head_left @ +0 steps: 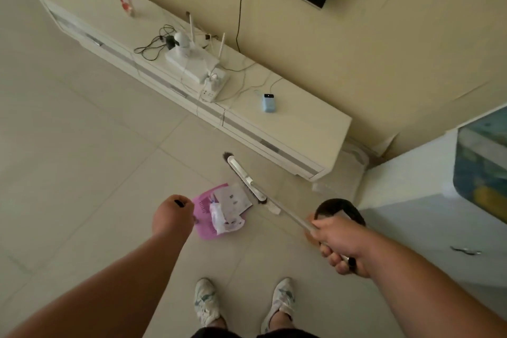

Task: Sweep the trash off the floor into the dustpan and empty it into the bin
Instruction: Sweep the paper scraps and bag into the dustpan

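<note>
Below, the broom (248,182) handle is gripped in the closed right hand (336,240), and the pink dustpan (216,212), loaded with crumpled paper (229,210), is held by the closed left hand (172,215) just left of the broom head

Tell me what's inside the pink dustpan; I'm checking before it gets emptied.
Crumpled white paper wrappers lie in the pink dustpan, next to the broom head. Whatever lies beneath the wrappers is covered.
</note>
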The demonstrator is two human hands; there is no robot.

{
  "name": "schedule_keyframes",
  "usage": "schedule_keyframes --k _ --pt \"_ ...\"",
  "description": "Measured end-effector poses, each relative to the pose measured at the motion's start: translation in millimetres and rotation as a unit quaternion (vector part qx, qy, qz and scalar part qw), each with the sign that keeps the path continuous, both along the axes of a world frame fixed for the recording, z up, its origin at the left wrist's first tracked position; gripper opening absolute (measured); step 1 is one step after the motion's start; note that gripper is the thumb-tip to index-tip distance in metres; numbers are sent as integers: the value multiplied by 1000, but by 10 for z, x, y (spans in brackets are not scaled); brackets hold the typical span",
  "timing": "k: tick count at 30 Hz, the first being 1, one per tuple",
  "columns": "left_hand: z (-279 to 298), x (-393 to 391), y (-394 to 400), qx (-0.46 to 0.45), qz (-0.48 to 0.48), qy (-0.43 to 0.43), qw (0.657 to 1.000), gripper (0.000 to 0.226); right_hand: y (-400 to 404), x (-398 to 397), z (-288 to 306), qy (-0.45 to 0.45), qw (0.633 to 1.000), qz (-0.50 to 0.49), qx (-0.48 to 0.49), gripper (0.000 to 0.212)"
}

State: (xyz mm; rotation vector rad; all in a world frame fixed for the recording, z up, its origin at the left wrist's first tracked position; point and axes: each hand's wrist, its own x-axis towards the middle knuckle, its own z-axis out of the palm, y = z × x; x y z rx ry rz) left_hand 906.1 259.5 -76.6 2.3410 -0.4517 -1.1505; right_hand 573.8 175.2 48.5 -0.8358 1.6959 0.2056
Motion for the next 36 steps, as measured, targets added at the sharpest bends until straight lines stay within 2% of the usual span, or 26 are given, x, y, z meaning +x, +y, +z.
schedule_keyframes --k 9,15,19,24,30,36 --pt "-132 -339 -264 31 -44 -1 999 16 -158 -520 -117 68 997 -43 -15 23" --pt "-259 -505 -415 39 -56 -18 998 17 -404 -588 -546 122 987 -91 57 21" --pt "-299 -578 -509 42 -56 -31 997 18 -433 -536 -708 104 985 -101 95 18" --pt "-302 -619 -556 42 -54 -23 997 17 -329 -344 -644 84 989 -68 105 27" --pt "-321 -675 -514 31 -46 -9 998 16 -213 -191 -485 34 991 -48 117 16" --pt "-323 -681 -451 23 -53 -6 998 17 -72 -15 -500 -22 986 -33 161 19"
